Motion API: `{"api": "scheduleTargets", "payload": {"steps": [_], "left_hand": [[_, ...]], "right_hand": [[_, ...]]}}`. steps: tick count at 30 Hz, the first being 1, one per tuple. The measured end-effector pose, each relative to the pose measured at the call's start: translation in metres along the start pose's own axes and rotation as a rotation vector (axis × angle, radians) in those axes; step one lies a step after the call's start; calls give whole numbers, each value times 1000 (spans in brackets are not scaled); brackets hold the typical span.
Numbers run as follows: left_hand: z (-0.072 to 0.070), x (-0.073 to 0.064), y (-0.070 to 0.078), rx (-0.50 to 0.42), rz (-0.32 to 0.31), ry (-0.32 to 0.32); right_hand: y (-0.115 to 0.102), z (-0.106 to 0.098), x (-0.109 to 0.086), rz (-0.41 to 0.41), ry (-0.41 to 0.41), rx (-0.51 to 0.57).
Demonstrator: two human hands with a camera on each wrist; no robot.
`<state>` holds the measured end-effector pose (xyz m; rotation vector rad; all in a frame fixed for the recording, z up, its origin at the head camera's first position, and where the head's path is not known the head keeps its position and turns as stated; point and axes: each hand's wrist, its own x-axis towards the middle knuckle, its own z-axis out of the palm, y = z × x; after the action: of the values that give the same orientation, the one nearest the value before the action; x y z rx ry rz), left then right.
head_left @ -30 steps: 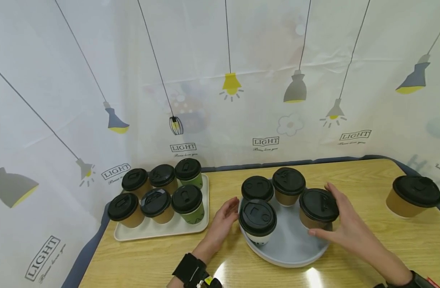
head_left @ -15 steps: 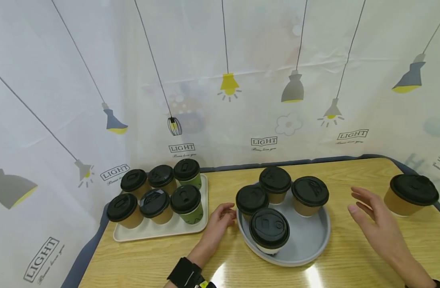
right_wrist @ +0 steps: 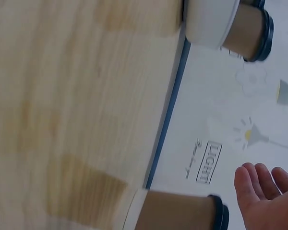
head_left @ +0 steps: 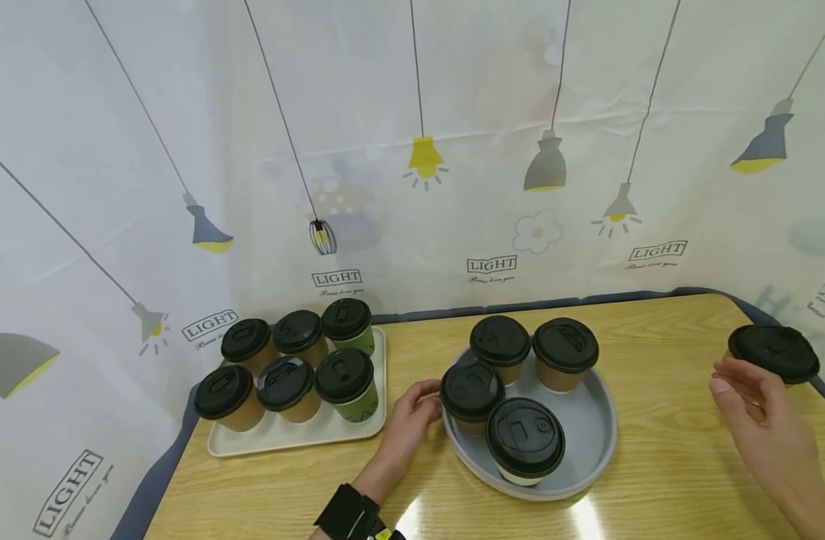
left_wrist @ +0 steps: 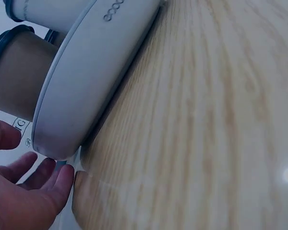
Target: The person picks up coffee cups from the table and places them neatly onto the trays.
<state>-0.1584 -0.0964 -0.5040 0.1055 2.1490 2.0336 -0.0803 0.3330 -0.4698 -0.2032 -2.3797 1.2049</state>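
Observation:
A round grey tray (head_left: 577, 457) carries brown paper cups with black lids, such as the back right cup (head_left: 565, 352), and a white lidded cup (head_left: 526, 442) at its front. Beside the tray's left rim is my left hand (head_left: 410, 420), fingers loosely bent and apparently touching the edge; the left wrist view has this hand (left_wrist: 29, 191) by the tray's side wall (left_wrist: 86, 91). Off to the right my right hand (head_left: 763, 427), fingers loosely extended, overlaps a lone brown cup (head_left: 773, 352). In the right wrist view that cup (right_wrist: 177, 211) appears apart from the hand (right_wrist: 266, 196).
On the left, a cream rectangular tray (head_left: 298, 444) bears several lidded cups, brown ones and green ones (head_left: 348, 382). The wooden table (head_left: 662, 450) ends at a white curtain (head_left: 385, 97) printed with lamps.
My right hand has let go of a brown cup on the round tray and moved right to the lone cup. The round tray's cups have turned counterclockwise; my left hand has stayed by the rim.

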Motion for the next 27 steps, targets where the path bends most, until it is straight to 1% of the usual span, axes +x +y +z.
{"api": "scheduleTargets", "payload": {"steps": [3, 8, 9, 10, 12, 14, 16, 21, 24, 27], "left_hand": [[1, -1, 0, -6, 12, 8], [2, -1, -1, 0, 20, 7], [2, -1, -1, 1, 22, 6], [2, -1, -2, 1, 22, 6], [3, -1, -2, 0, 22, 4], [3, -1, -2, 4, 21, 5], [3, -1, -2, 6, 23, 5], [3, -1, -2, 11, 36, 4], [2, -1, -3, 1, 34, -2], [2, -1, -3, -13, 32, -9]], "right_hand": [[5, -9, 3, 57, 76, -14], [6, -16, 15, 234, 217, -59], [7, -17, 18, 251, 238, -79], [7, -17, 20, 259, 261, -99], [9, -19, 24, 241, 304, -132], [13, -21, 27, 200, 338, -163], [16, -24, 31, 199, 334, -187], [22, -28, 41, 324, 211, -199], [28, -27, 46, 359, 194, -210], [35, -26, 50, 366, 181, -230]]}}
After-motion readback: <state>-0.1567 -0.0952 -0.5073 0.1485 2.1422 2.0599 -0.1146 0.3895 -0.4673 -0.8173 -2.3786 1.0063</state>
